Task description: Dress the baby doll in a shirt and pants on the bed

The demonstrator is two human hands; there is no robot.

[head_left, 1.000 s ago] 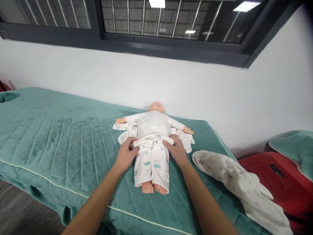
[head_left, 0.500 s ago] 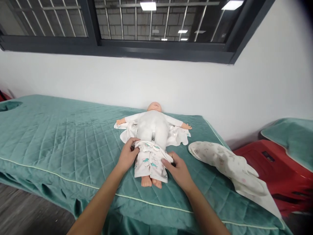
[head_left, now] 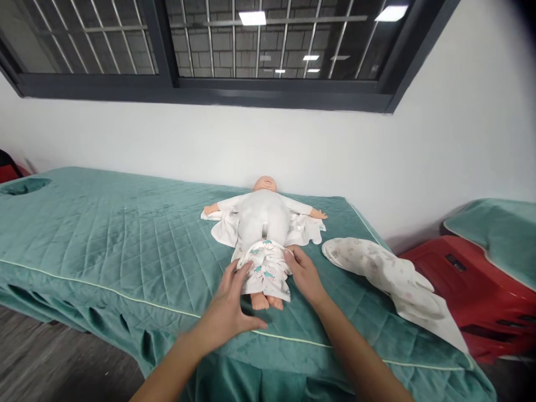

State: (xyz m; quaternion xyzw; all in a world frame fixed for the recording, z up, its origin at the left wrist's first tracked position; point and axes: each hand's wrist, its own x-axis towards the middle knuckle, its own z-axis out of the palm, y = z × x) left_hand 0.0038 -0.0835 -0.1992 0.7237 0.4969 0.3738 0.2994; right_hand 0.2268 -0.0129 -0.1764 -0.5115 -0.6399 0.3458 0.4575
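Observation:
A baby doll (head_left: 264, 212) with a white cloth body lies on its back, head by the wall and feet toward me. White printed baby pants (head_left: 266, 265) cover its legs, with the bare feet (head_left: 267, 301) sticking out below. My left hand (head_left: 230, 304) is open, thumb spread, fingertips at the left side of the pants. At the pants' right upper edge, my right hand (head_left: 304, 273) pinches the fabric. A white baby top (head_left: 307, 228) is spread beneath the doll's torso and arms.
The doll rests on a bed with a green quilted cover (head_left: 125, 234). A patterned white cloth (head_left: 385, 273) lies to the right, hanging over the edge near a red plastic stool (head_left: 464, 279). Behind are a white wall (head_left: 335, 151) and a barred window (head_left: 268, 44).
My left hand has let go of the waistband, opened and moved down toward the pant leg. My right hand has shifted up to the waistband's right side.

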